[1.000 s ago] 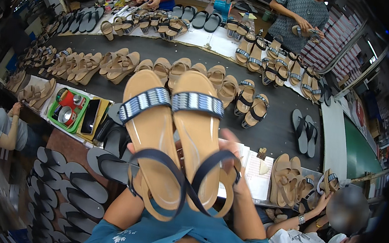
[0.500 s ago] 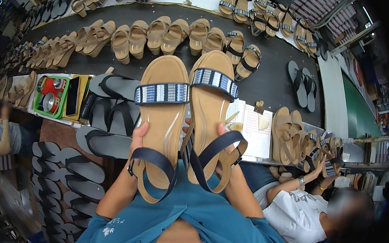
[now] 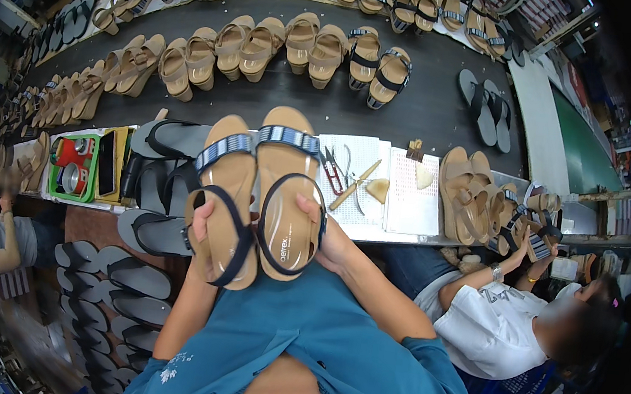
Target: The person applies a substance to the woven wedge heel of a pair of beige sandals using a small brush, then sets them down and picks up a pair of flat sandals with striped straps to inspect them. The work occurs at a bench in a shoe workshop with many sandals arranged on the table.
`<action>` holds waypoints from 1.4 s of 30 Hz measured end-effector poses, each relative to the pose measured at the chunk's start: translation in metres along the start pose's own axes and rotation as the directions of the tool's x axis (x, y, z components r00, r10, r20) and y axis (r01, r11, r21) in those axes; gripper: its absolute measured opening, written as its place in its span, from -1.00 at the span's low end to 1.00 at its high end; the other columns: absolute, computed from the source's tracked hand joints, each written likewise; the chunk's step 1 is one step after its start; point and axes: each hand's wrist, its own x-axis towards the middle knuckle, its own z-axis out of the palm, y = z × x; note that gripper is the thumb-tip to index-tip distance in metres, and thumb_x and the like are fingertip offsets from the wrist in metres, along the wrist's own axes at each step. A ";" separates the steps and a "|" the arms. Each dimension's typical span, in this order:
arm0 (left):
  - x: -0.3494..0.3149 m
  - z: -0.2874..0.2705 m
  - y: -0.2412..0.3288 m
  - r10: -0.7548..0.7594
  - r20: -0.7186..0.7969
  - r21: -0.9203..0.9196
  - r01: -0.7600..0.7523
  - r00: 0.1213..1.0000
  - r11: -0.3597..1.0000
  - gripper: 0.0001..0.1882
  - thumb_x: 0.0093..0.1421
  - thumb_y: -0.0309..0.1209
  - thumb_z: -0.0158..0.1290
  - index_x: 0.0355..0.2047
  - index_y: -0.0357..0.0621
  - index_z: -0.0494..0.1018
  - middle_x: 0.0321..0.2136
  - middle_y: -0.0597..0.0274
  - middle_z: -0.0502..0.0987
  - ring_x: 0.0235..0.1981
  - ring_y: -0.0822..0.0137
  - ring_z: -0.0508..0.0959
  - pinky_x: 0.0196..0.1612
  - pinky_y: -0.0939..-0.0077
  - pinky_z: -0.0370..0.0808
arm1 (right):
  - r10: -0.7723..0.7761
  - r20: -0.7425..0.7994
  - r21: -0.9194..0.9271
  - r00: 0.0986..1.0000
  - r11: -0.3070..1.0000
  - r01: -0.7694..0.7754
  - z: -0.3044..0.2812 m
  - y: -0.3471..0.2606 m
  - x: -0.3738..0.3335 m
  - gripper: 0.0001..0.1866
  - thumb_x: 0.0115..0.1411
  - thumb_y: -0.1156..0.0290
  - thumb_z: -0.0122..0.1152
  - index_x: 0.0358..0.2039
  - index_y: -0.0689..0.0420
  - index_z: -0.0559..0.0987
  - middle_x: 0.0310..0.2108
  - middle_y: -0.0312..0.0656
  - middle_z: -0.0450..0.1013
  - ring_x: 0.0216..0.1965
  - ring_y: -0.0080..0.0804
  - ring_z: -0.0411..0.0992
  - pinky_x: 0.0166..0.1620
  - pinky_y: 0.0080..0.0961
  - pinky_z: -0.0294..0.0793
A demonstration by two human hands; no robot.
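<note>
I hold a pair of tan sandals side by side, footbeds up and toes pointing away. Each has a blue-and-white woven toe strap and a dark navy ankle strap. My left hand [image 3: 202,219] is closed on the left sandal [image 3: 229,175], its fingers showing inside the ankle strap. Around the right sandal [image 3: 286,225] my right hand [image 3: 326,241] is closed, with thumb or fingers over the footbed edge. The undersides are hidden. Just beyond my right hand, red-handled thread snips [image 3: 331,174] and a wooden-handled tool [image 3: 356,184] lie on a printed sheet [image 3: 352,148].
Wedge sandals [image 3: 261,43] line the dark conveyor belt [image 3: 433,125] ahead. Grey flip-flops [image 3: 160,232] are stacked at my left, near a green tray [image 3: 54,171] with a red container and a phone [image 3: 106,165]. A co-worker in white [image 3: 491,330] handles sandals at right.
The sandals have come lower and left, and tilted so the toe ends sit lower. My fingers now reach inside the ankle straps. The tools on the sheet have come into fuller view.
</note>
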 end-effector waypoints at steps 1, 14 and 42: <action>-0.002 -0.014 -0.001 0.008 0.045 -0.028 -0.006 0.999 1.000 -0.35 0.30 -0.01 -0.21 0.20 -0.27 0.30 -0.01 -0.01 0.52 -0.14 0.09 0.60 -0.09 0.22 0.59 | 0.055 0.039 0.042 0.998 0.997 -0.057 -0.002 0.001 0.006 -0.23 0.32 -0.12 0.06 0.33 0.17 0.21 0.23 -0.08 0.31 0.22 -0.34 0.33 0.25 -0.37 0.34; -0.021 -0.037 0.010 0.062 -0.106 0.066 -0.056 0.992 0.996 -0.28 0.26 0.08 -0.19 0.18 -0.31 0.29 -0.02 0.01 0.51 -0.17 0.18 0.60 -0.11 0.31 0.61 | 0.269 -0.064 0.203 0.961 0.946 -0.252 -0.043 0.025 0.035 -0.31 0.23 -0.12 0.17 0.18 0.14 0.38 0.04 -0.09 0.45 0.05 -0.24 0.47 0.10 -0.21 0.50; -0.048 -0.054 0.005 0.154 -0.191 -0.061 -0.168 0.969 0.984 -0.31 0.27 -0.02 -0.19 0.28 -0.23 0.22 0.07 -0.06 0.47 -0.08 0.09 0.58 -0.06 0.26 0.61 | -0.535 -0.354 -0.930 0.767 0.112 -0.351 -0.109 0.012 0.072 -0.63 0.12 0.46 0.17 -0.04 0.25 0.42 -0.13 0.24 0.46 -0.19 0.22 0.49 -0.10 -0.01 0.48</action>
